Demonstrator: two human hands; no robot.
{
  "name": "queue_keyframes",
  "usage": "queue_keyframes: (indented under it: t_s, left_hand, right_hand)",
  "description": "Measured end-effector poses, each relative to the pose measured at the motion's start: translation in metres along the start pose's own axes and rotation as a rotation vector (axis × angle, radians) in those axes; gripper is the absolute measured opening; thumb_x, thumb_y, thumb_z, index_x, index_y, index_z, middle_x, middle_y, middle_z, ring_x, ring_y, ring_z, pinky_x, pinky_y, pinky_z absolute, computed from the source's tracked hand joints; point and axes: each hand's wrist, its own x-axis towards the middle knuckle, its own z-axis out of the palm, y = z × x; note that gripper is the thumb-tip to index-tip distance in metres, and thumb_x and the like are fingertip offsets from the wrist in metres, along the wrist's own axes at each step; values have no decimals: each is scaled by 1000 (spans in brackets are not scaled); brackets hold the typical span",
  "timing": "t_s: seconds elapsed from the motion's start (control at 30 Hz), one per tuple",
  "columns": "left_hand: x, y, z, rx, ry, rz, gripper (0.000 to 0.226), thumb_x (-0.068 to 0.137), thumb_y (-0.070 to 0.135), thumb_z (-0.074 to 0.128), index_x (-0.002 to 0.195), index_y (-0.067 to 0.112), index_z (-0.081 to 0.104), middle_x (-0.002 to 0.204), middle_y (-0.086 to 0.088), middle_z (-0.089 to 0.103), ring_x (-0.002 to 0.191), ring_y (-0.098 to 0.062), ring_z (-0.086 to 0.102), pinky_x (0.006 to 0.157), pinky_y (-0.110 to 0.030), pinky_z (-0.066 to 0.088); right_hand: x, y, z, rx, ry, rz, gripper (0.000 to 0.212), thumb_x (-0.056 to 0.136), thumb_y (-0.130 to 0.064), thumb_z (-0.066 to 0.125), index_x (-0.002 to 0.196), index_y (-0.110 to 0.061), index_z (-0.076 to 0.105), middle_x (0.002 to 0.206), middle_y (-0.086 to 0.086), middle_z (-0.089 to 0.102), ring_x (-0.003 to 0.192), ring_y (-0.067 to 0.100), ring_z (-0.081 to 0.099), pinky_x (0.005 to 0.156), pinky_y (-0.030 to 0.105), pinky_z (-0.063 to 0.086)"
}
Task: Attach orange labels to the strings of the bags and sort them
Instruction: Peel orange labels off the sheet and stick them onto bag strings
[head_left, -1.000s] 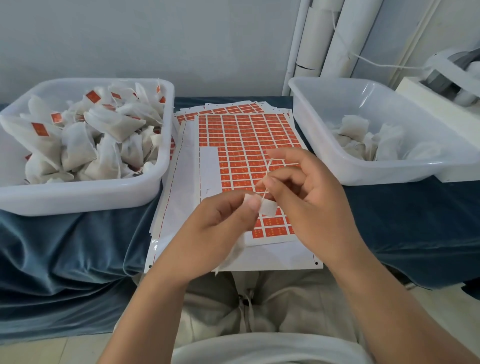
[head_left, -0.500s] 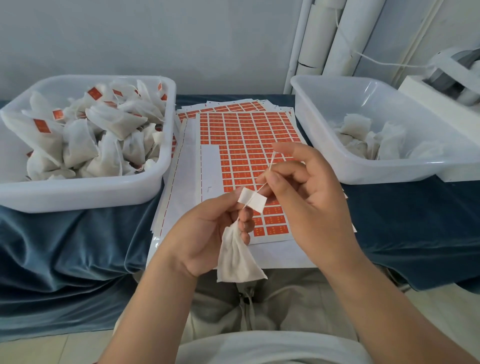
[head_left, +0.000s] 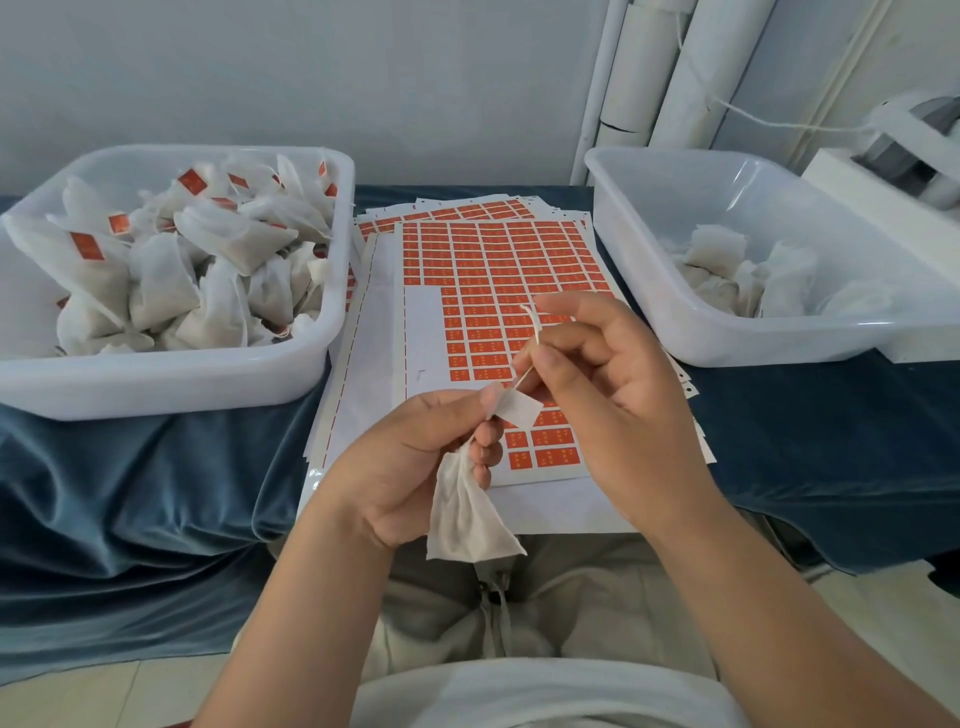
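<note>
Grips a white bag (head_left: 467, 519) and pinches a peeled label (head_left: 519, 408) in the left hand (head_left: 415, 467) over the label sheet's (head_left: 498, 270) near end, pinches the string (head_left: 531, 343) in the right hand (head_left: 597, 384), and risks a crooked fold if the string slips.
</note>
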Motion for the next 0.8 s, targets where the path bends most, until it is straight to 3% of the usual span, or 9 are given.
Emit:
queue_keyframes:
  t_s: [0.3, 0.43, 0.57, 0.63, 0.73, 0.8]
  left_hand:
    - [-2, 2, 7, 210, 182, 88, 30, 69, 37, 96, 80, 13, 81, 66, 0, 66, 52, -8, 56, 51, -18, 52]
    - [-3, 3, 10, 265, 235, 128, 26, 65, 37, 88, 81, 17, 84, 80, -2, 75, 54, -8, 57, 51, -19, 52]
    - [-2, -1, 13, 361, 294, 256, 21, 68, 38, 85, 77, 19, 84, 80, -1, 77, 58, -6, 61, 54, -18, 52]
    - [0, -3, 15, 442, 377, 353, 19, 73, 39, 81, 77, 21, 84, 81, 0, 78, 63, -5, 65, 58, -17, 52]
    - [1, -6, 16, 552, 519, 492, 14, 85, 38, 78, 82, 25, 84, 82, -1, 78, 66, -6, 65, 63, -17, 54]
    - [0, -7, 17, 600, 567, 568, 10, 93, 30, 77, 86, 28, 84, 81, 1, 78, 65, -6, 65, 64, -17, 55]
  right_hand:
    - [2, 9, 0, 11, 6, 43, 26, 104, -19, 62, 128, -30, 63, 102, -3, 77, 97, 19, 76, 82, 23, 60]
    - [2, 11, 0, 7, 6, 72, 26, 104, -23, 62, 128, -30, 63, 102, -4, 77, 96, 18, 76, 81, 22, 60]
    - [3, 12, 1, 27, 28, 99, 26, 102, -26, 62, 127, -35, 64, 103, -4, 78, 97, 18, 76, 82, 23, 60]
    - [4, 12, 1, 70, 35, 168, 27, 101, -38, 62, 128, -42, 62, 108, -6, 78, 101, 16, 77, 83, 24, 61]
    - [8, 12, 4, 128, 9, 357, 38, 92, -72, 57, 127, -57, 52, 112, -14, 76, 99, 16, 78, 80, 31, 64]
    - [9, 12, 6, 44, -56, 471, 46, 85, -82, 55, 119, -50, 51, 102, -14, 75, 87, 16, 79, 70, 31, 65]
